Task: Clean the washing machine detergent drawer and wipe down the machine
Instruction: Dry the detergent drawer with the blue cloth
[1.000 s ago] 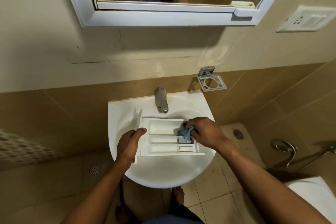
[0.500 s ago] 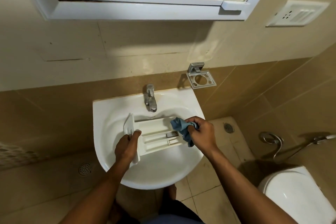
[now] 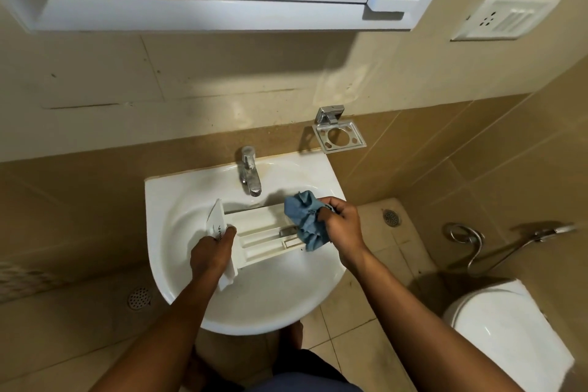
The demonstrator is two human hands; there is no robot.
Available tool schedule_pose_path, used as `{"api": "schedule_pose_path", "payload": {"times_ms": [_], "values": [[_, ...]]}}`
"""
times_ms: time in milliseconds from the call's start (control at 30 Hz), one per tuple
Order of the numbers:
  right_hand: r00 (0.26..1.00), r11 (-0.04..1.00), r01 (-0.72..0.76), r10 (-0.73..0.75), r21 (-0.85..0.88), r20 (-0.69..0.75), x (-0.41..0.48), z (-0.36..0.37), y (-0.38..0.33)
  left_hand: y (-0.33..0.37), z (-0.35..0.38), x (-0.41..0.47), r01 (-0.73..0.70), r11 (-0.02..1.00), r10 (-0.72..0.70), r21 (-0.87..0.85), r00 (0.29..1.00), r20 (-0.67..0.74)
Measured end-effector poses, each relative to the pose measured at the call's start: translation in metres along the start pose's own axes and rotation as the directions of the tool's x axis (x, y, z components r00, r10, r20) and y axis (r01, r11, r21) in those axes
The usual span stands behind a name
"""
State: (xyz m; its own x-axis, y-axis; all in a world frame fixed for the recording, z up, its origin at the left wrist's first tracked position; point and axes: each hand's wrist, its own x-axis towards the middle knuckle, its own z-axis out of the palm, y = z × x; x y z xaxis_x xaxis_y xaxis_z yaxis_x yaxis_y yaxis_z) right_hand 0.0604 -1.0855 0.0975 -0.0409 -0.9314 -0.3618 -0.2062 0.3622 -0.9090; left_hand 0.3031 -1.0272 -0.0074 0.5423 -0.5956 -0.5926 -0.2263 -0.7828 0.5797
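1. over the white sink (image 3: 270,302), just below the tap (image 3: 250,175), the detergent drawer (image 3: 257,227) is held tilted above the bowl, with its open compartments facing up and its front panel (image 3: 218,223) at the left end.
2. the left hand (image 3: 211,253) is clamped on that front panel end, fingers curled round the panel's edge, and it carries the drawer's weight.
3. the right hand (image 3: 342,226) pinches a crumpled blue cloth (image 3: 304,219), which is bunched over the drawer's back end. it looks to be in contact with the plastic there, though the exact touch is hidden under the folds.
4. the drawer reads as light, stiff moulded plastic with thin dividers. it is likely wet and a bit slick over a sink, and the thin walls could flex or crack if squeezed.
5. the safest hold is probably the thick front panel or the outer side rails, not the small insert near the back.
6. the cloth is soft and shapeless, so it should push into the narrow channels with a fingertip behind it.
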Motion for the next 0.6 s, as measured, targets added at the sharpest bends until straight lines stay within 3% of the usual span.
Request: {"api": "schedule_pose_path", "payload": {"times_ms": [100, 167, 233, 300, 367, 433, 500, 600], "values": [[0.982, 0.969, -0.141, 0.111, 0.204, 0.151, 0.000, 0.005, -0.007, 0.013, -0.007, -0.015, 0.021, 0.992, -0.001, 0.127, 0.988, -0.152], [0.959, 0.929, -0.200, 0.120, 0.311, 0.258, -0.001, 0.005, -0.013, 0.026, -0.015, -0.028, -0.178, 0.974, 0.217, 0.144, 0.915, -0.339], [0.940, 0.899, -0.226, 0.101, 0.375, 0.325, -0.001, 0.009, -0.018, 0.046, -0.024, -0.042, -0.461, 0.882, 0.461, 0.097, 0.803, -0.376], [0.943, 0.896, -0.189, 0.051, 0.402, 0.330, -0.002, 0.014, -0.027, 0.072, -0.033, -0.056, -0.612, 0.785, 0.585, -0.094, 0.783, -0.210], [0.943, 0.903, -0.134, -0.011, 0.408, 0.333, -0.003, 0.018, -0.039, 0.097, -0.040, -0.069, -0.521, 0.750, 0.603, -0.407, 0.792, 0.097], [0.929, 0.919, -0.077, -0.074, 0.387, 0.362, -0.005, 0.020, -0.054, 0.111, -0.046, -0.072, -0.404, 0.732, 0.631, -0.548, 0.706, 0.322], [0.914, 0.926, -0.031, -0.126, 0.377, 0.385, -0.008, 0.017, -0.067, 0.117, -0.055, -0.071, -0.402, 0.721, 0.671, -0.564, 0.608, 0.424], [0.922, 0.928, 0.001, -0.145, 0.373, 0.359, -0.011, 0.012, -0.080, 0.125, -0.070, -0.073, -0.533, 0.712, 0.697, -0.457, 0.616, 0.367]]}}
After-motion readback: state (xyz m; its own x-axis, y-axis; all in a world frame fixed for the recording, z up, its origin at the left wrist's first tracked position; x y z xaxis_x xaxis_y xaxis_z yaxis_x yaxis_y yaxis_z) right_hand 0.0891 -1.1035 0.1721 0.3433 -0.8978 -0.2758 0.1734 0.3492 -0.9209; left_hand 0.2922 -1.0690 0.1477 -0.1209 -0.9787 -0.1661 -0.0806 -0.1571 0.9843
